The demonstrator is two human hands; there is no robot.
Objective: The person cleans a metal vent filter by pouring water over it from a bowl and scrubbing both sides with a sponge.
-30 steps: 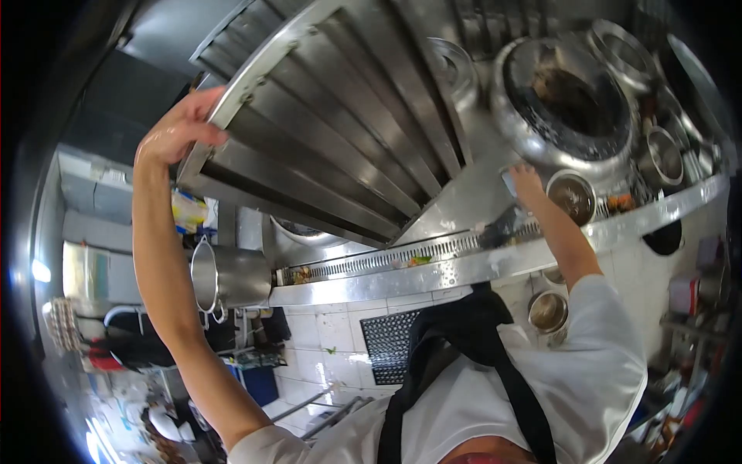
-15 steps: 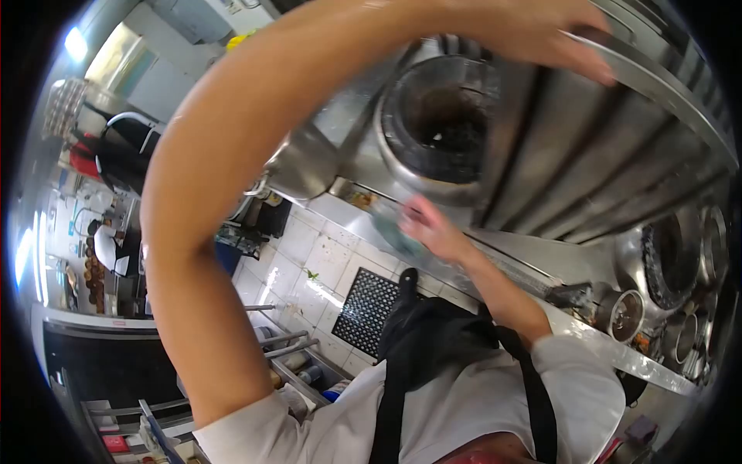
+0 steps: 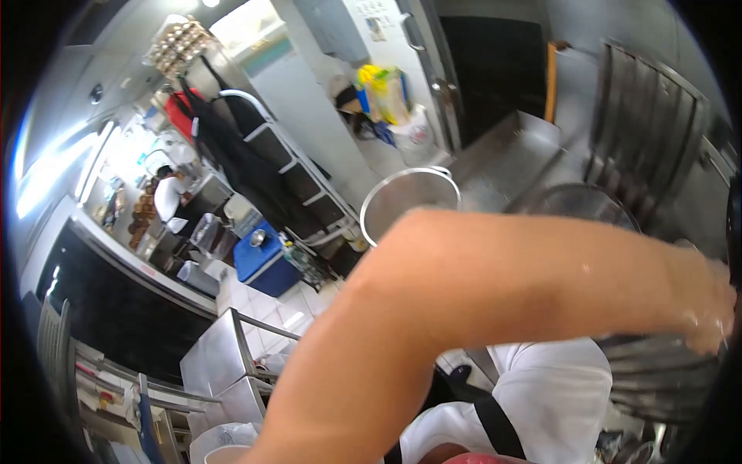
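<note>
My left forearm stretches across the view to the right. At the right edge is my left hand [image 3: 709, 305], wet and blurred, with its fingertips partly cut off. Whether it grips anything cannot be made out. Just below and beside it lies a dark ridged metal panel [image 3: 657, 379], partly covered by the forearm. Another ridged metal panel [image 3: 645, 131] stands upright above the arm. A round dark wok or burner opening [image 3: 591, 205] sits between that panel and my forearm. My right hand does not show; only the white sleeve on that side is visible.
A large metal pot [image 3: 410, 203] stands behind my elbow, beside a steel counter [image 3: 502, 158]. Farther left are a blue cooler [image 3: 267, 263], a folded ladder [image 3: 290, 166] and hanging black aprons. A person [image 3: 168, 197] in white works in the far background.
The view has swung toward the left and up, bringing in the pot and doorway. My left hand has shifted from the panel's upper edge to the right edge. My right hand has left view.
</note>
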